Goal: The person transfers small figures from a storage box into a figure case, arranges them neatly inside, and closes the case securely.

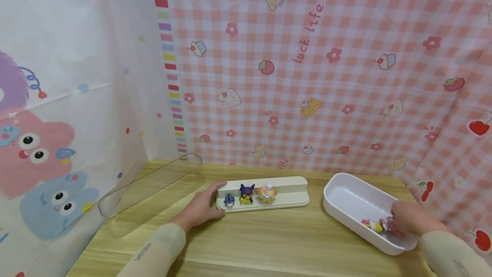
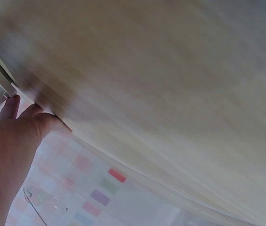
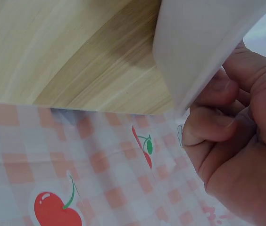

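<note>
My left hand grips the left end of a cream stepped display stand, thumb at the front corner and fingers at the back one. On the stand's lower step stand a small grey-blue figurine, a purple-and-yellow figurine and a tan figurine with a white top. My right hand reaches into a white plastic bin at its near right end, over several small pink, yellow and white figurines. In the right wrist view some fingers are curled beside the rim; the fingertips inside are hidden.
A clear plastic cover lies at the left of the wooden table. A pink checked cloth hangs behind and to the right, and a white patterned cloth hangs on the left.
</note>
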A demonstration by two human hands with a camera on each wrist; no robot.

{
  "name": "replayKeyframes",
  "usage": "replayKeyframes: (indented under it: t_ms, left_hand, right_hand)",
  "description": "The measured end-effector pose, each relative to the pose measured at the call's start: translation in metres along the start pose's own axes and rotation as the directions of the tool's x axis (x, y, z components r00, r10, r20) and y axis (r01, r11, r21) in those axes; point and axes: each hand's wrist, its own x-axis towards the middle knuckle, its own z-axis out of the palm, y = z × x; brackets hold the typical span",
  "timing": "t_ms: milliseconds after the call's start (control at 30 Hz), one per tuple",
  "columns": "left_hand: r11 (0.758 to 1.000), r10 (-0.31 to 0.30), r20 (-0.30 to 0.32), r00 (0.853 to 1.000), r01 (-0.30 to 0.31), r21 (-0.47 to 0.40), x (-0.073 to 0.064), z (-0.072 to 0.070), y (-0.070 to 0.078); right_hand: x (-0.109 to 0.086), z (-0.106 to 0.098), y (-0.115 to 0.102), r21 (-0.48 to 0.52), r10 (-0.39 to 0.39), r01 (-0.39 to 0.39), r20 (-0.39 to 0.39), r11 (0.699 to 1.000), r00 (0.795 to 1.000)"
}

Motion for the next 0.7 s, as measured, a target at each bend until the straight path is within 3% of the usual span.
replayKeyframes:
  t_ms: [300,433,700]
  left_hand:
    - [1.000,-0.004,0.001,1.000,0.004,0.008,-0.001,0.001,0.001]
    - [1.000,0.000,0.006,1.000,0.000,0.003,0.000,0.001,0.001]
    - [1.000,0.023,-0.008,1.000,-0.023,-0.003,0.001,0.001,-0.001]
  right_hand:
    - [0.006,0.003,-0.006,0.101,0.018,-0.028,0.099,0.995,0.995]
    - [0.006,0.005,-0.006,0.144,0.071,-0.082,0.081,0.986,0.994]
    - [0.012,0.001,0.002,0.083,0.119,-0.116,-0.035,0.990,0.992]
